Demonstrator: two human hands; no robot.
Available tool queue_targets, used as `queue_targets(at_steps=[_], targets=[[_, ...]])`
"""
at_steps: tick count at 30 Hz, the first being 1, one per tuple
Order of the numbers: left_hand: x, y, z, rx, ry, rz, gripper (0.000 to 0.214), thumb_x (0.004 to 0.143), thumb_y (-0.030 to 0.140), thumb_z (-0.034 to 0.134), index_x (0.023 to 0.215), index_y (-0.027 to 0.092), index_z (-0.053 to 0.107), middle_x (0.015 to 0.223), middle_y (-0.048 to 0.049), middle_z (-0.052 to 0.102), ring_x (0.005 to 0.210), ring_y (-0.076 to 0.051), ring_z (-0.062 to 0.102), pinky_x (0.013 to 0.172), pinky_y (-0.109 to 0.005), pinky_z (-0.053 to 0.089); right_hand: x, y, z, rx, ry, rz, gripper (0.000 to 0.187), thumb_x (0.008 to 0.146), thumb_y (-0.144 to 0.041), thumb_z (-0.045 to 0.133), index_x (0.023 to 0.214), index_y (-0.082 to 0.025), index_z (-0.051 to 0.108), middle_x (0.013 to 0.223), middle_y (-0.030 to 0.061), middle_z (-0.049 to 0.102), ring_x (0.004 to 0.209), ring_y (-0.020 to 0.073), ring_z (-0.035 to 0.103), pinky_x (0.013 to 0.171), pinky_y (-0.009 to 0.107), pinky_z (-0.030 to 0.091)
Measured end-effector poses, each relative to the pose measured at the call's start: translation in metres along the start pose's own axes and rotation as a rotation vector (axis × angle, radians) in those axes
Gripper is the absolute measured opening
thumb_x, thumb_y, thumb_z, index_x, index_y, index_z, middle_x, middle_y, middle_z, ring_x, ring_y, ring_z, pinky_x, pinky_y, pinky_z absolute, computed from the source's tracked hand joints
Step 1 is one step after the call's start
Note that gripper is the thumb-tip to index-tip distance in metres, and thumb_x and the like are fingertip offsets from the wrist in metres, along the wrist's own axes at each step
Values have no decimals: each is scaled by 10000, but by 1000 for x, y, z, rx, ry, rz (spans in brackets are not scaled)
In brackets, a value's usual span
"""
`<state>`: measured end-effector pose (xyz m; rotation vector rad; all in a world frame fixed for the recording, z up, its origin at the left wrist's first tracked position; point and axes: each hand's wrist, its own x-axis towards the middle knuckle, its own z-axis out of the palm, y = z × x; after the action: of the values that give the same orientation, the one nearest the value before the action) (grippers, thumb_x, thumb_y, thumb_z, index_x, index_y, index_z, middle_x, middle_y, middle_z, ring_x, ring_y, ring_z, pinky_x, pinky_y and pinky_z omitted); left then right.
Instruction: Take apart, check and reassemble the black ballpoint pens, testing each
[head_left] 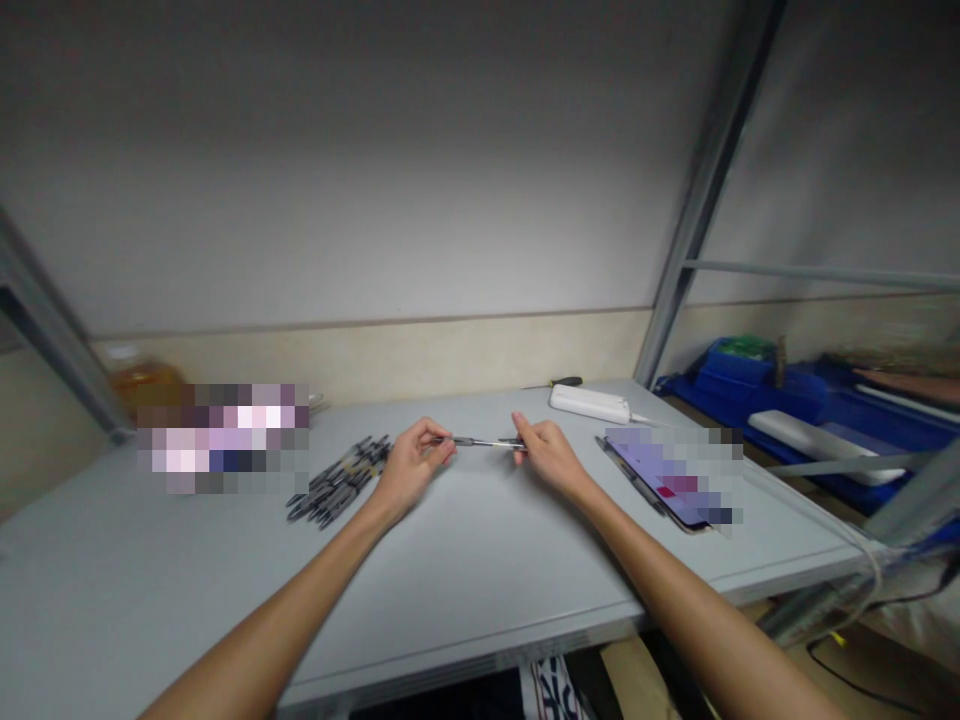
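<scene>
Left hand (411, 462): thumb and fingertips pinched on a slim, dark-grey pen barrel (465, 441). Right hand (553, 456): fingers closed around a short, dark pen piece, thumb raised. Thin, pale rod (491, 443) spans the gap between them, above the tabletop; cannot tell how the parts join. Just left of left hand, loose heap of dark-grey pens (334, 487) on a pale-grey, flat table (450, 590). Beyond right hand, flat, lilac-screened device (645, 465); behind, long white plastic power strip (589, 403).
</scene>
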<state>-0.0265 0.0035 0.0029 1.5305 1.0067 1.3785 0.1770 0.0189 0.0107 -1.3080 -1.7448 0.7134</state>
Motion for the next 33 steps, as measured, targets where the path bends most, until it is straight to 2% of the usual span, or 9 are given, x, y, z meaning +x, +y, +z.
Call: queue_targets(at_steps=[4, 7, 12, 18, 21, 23, 25, 28, 33], targets=[[6, -3, -5, -65, 113, -27, 277, 628, 354, 697, 733, 154, 538, 601, 16, 604, 579, -96, 558, 595, -219, 416, 3, 1, -3, 156, 110, -130, 441, 775, -518, 484, 799, -120, 672, 566, 9, 536, 528, 121, 459, 480, 225, 320], [10, -8, -10, -128, 157, -64, 302, 589, 352, 721, 726, 146, 546, 589, 16, 612, 551, -84, 546, 588, -211, 415, 4, 1, -4, 241, 104, -196, 380, 695, -414, 615, 954, -138, 646, 714, 39, 594, 646, 147, 514, 518, 226, 371], [9, -11, -10, -173, 126, -112, 288, 584, 332, 722, 715, 142, 550, 590, 17, 606, 537, -78, 533, 570, -207, 409, 3, 2, -4, 185, 104, -180, 282, 741, -397, 558, 800, -137, 650, 616, 10, 545, 569, 125, 471, 533, 235, 369], [5, -6, -4, -176, 73, -121, 257, 602, 315, 710, 707, 144, 550, 584, 14, 603, 548, -78, 528, 574, -205, 404, 1, 0, -3, 3, 89, -135, 458, 836, -449, 405, 544, -142, 579, 460, -27, 396, 478, 104, 390, 496, 235, 292], [6, -6, -4, -183, 77, -126, 258, 600, 312, 712, 711, 145, 550, 586, 16, 605, 545, -76, 528, 573, -205, 403, 1, 0, -3, 45, 98, -148, 397, 825, -455, 435, 695, -137, 634, 525, -15, 471, 511, 113, 441, 491, 228, 316], [7, -7, -5, -192, 85, -136, 267, 594, 317, 716, 710, 146, 546, 590, 17, 606, 543, -74, 528, 574, -203, 404, 1, 1, -3, 123, 101, -202, 336, 767, -428, 541, 926, -147, 632, 704, 17, 578, 612, 130, 516, 514, 221, 362], [8, -8, -6, -201, 88, -148, 277, 588, 324, 720, 709, 146, 544, 590, 18, 605, 540, -71, 526, 573, -200, 405, 1, 2, -3, 163, 70, -240, 363, 718, -392, 607, 996, -157, 617, 836, 44, 611, 681, 139, 546, 530, 218, 390], [6, -6, -6, -201, 77, -151, 280, 588, 328, 722, 708, 146, 546, 584, 21, 599, 540, -70, 524, 572, -197, 405, 1, 2, -2, 106, 24, -219, 281, 743, -397, 572, 815, -141, 660, 709, 32, 603, 591, 122, 512, 506, 215, 374], [5, -3, -4, -191, 50, -153, 285, 598, 341, 718, 716, 146, 547, 590, 14, 607, 543, -73, 527, 565, -199, 406, -2, -1, -2, -8, -48, -114, 547, 848, -497, 361, 521, -130, 602, 399, -24, 392, 402, 88, 356, 443, 225, 282]])
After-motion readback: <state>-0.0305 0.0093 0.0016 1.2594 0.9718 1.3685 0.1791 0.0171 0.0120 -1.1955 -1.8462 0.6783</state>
